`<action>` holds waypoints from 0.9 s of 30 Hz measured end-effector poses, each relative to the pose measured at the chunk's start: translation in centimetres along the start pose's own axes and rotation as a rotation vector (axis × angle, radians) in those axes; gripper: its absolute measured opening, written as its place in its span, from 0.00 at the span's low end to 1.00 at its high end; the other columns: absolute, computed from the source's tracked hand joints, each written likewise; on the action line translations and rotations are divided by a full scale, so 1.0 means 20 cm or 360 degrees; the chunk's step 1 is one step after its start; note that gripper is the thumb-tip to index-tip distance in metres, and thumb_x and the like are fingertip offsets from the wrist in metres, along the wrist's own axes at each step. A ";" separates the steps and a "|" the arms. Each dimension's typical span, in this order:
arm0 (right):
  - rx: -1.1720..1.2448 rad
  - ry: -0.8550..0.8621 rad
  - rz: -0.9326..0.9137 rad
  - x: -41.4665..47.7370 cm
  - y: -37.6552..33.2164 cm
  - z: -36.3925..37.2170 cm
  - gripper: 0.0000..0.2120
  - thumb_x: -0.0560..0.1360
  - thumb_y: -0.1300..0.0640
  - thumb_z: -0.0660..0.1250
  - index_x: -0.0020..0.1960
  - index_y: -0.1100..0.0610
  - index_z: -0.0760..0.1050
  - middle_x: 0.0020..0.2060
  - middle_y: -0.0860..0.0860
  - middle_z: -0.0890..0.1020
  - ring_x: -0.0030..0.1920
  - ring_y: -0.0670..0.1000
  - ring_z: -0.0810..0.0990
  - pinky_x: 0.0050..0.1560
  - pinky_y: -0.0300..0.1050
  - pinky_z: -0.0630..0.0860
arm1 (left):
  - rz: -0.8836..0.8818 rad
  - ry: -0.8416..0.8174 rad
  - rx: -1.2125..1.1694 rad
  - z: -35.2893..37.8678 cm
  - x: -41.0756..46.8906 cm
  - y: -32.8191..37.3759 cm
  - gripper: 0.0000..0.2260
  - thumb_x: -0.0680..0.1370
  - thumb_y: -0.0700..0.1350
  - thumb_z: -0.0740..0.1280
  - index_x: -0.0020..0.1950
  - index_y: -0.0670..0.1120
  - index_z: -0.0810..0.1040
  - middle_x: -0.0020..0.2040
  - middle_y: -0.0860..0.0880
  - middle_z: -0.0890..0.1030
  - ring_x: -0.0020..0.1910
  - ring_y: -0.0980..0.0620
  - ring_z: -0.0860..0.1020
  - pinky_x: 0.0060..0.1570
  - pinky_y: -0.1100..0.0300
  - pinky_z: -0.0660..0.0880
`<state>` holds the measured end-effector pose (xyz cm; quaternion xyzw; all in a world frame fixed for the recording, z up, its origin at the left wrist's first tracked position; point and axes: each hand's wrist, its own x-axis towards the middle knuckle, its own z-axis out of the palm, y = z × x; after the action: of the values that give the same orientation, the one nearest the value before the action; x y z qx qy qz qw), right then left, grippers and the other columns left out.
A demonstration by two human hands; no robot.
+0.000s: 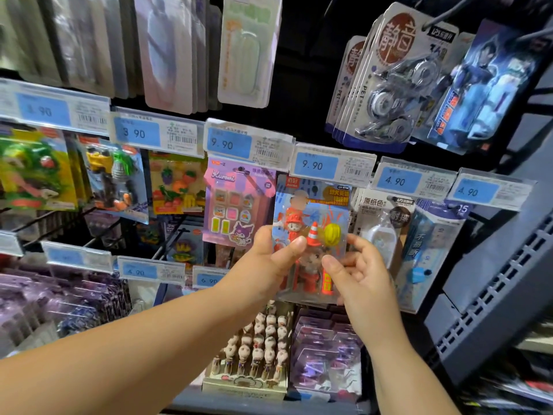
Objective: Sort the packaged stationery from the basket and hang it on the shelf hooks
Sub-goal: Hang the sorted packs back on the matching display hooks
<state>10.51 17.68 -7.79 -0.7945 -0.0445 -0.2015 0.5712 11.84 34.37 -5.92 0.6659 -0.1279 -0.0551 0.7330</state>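
- Red-and-orange firefighter eraser pack (314, 211) was held upright just below a blue 9.90 price tag (316, 165), between a purple Kuromi pack (232, 205) and a white correction-tape pack (378, 232).
- Left grip (269, 256) pinched its lower left edge, thumb on the front.
- Right grip (359, 271) pinched its lower right side.
- Whether it hung or was only held was unclear.

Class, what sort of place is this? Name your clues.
Likely a stationery shop: rows of blue price tags, correction tapes hanging on hooks, and an eraser pack held by the left hand and right hand.
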 end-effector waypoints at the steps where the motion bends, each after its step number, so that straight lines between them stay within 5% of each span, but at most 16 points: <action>1: 0.0023 0.0007 -0.0005 0.00 0.00 0.01 0.31 0.64 0.37 0.71 0.64 0.46 0.70 0.48 0.50 0.81 0.48 0.50 0.82 0.51 0.53 0.80 | 0.0000 0.0014 0.0006 0.00 0.00 0.01 0.12 0.78 0.56 0.65 0.60 0.58 0.68 0.51 0.63 0.80 0.47 0.72 0.78 0.41 0.73 0.72; 7: 0.0072 0.0029 -0.0029 0.02 -0.01 0.03 0.22 0.66 0.39 0.72 0.57 0.39 0.71 0.47 0.48 0.82 0.47 0.50 0.83 0.51 0.56 0.80 | -0.0005 0.0118 -0.0085 0.02 0.02 0.01 0.13 0.80 0.52 0.65 0.62 0.50 0.70 0.55 0.49 0.82 0.51 0.54 0.82 0.42 0.61 0.81; 10: 0.0059 0.0036 -0.0033 0.03 0.00 0.03 0.19 0.64 0.36 0.70 0.53 0.30 0.69 0.47 0.47 0.82 0.47 0.50 0.83 0.49 0.57 0.80 | 0.0023 0.0188 -0.0020 0.04 0.02 0.02 0.08 0.80 0.53 0.65 0.56 0.53 0.71 0.49 0.53 0.83 0.42 0.64 0.81 0.34 0.71 0.76; 13: 0.0045 0.0044 -0.0017 0.05 0.00 0.03 0.22 0.68 0.37 0.71 0.59 0.37 0.70 0.47 0.48 0.81 0.48 0.50 0.82 0.49 0.56 0.80 | 0.0021 0.0260 0.0014 0.06 0.01 0.05 0.06 0.80 0.54 0.65 0.46 0.58 0.68 0.39 0.62 0.80 0.35 0.71 0.77 0.30 0.76 0.70; 16: 0.0024 0.0069 0.0025 0.07 0.01 0.05 0.30 0.66 0.35 0.69 0.64 0.44 0.69 0.48 0.50 0.80 0.47 0.50 0.83 0.45 0.57 0.82 | 0.0010 0.0333 0.0047 0.06 0.02 0.06 0.09 0.79 0.54 0.66 0.44 0.60 0.66 0.41 0.64 0.73 0.39 0.67 0.73 0.35 0.71 0.68; 20: -0.0085 0.0126 0.0046 0.08 0.04 0.08 0.30 0.65 0.34 0.68 0.65 0.43 0.68 0.49 0.48 0.80 0.47 0.50 0.82 0.42 0.56 0.82 | -0.0022 0.0386 0.0373 0.08 0.02 0.04 0.09 0.81 0.51 0.63 0.44 0.61 0.66 0.47 0.54 0.78 0.44 0.58 0.77 0.34 0.71 0.70; 23: -0.0162 0.0193 0.0031 0.09 0.04 0.09 0.26 0.70 0.41 0.71 0.64 0.43 0.66 0.51 0.48 0.80 0.48 0.48 0.81 0.46 0.51 0.80 | -0.0042 0.0429 0.0580 0.07 0.02 0.01 0.00 0.82 0.49 0.61 0.52 0.54 0.70 0.48 0.48 0.75 0.45 0.52 0.74 0.37 0.65 0.68; 25: -0.0206 0.0233 0.0015 0.09 0.03 0.09 0.23 0.72 0.44 0.71 0.62 0.40 0.64 0.51 0.48 0.78 0.48 0.48 0.79 0.47 0.48 0.78 | -0.0029 0.0404 0.0697 0.07 0.02 -0.01 0.12 0.83 0.48 0.60 0.66 0.48 0.69 0.53 0.52 0.70 0.50 0.54 0.70 0.46 0.64 0.64; 27: -0.0243 0.0246 -0.0005 0.09 0.03 0.10 0.22 0.72 0.45 0.71 0.60 0.38 0.62 0.50 0.47 0.78 0.49 0.48 0.78 0.47 0.47 0.77 | -0.0054 0.0405 0.0741 0.08 0.01 -0.02 0.13 0.83 0.47 0.59 0.68 0.48 0.68 0.55 0.55 0.64 0.49 0.59 0.65 0.44 0.69 0.60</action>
<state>12.88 19.14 -8.12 -0.8177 0.0139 -0.2659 0.5104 11.70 32.78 -6.11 0.8202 -0.0328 0.0476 0.5692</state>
